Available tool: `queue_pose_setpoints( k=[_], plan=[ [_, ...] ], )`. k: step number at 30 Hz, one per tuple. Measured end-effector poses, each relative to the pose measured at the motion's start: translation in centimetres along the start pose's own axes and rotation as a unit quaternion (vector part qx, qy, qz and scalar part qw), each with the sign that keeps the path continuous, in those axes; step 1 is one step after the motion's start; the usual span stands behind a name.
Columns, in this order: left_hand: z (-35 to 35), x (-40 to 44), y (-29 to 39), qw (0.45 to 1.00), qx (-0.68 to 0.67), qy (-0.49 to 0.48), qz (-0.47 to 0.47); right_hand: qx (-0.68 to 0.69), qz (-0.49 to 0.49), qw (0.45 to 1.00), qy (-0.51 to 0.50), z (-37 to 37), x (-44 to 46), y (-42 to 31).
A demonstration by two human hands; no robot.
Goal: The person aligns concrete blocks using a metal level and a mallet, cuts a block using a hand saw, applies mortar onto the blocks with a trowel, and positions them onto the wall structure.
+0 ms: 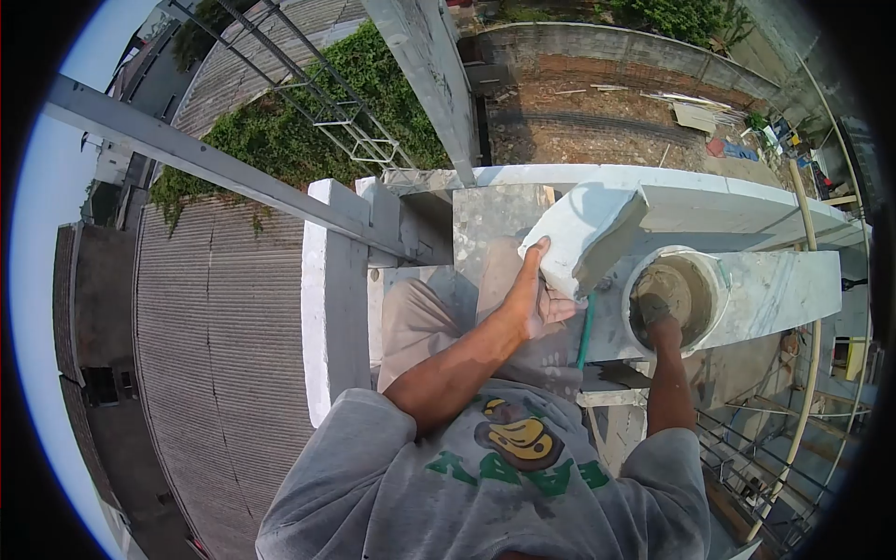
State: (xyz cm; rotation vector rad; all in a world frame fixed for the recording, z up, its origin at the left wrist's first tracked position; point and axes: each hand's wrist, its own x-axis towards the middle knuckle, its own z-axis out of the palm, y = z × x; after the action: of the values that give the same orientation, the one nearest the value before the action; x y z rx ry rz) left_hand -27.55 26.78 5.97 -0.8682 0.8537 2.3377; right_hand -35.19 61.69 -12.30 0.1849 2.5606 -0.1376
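Observation:
My left hand grips a cut white lightweight block, thumb on its near face and fingers under its lower end. The block is tilted, and grey mortar covers its right-hand face. My right hand reaches down into a white bucket of wet grey mortar. Its fingers are lost in shadow beside a dark shape, so I cannot make out what they hold. The bucket stands on a grey board. A thin green strip lies between my left hand and the bucket.
A white block wall runs behind the bucket. Grey posts and a slanting beam stand at my left, near a steel rebar cage. Bamboo poles rise at right. Below lie a corrugated roof and a yard.

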Motion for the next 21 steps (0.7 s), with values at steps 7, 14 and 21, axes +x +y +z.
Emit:
queue_pose_setpoints(
  k=[7,14,21],
  plan=[
    [0.2,-0.9,0.6,0.999,0.023,0.022,0.037,-0.026,-0.066,0.997,0.032,-2.0,-2.4,-4.1],
    [-0.5,-0.2,0.5,0.998,0.04,0.046,0.033,0.27,0.051,0.961,0.032,0.6,-4.1,2.6],
    [-0.5,0.3,0.8,0.994,0.096,0.041,0.021,0.335,0.09,0.927,0.144,3.8,-10.1,4.0]
  ],
)
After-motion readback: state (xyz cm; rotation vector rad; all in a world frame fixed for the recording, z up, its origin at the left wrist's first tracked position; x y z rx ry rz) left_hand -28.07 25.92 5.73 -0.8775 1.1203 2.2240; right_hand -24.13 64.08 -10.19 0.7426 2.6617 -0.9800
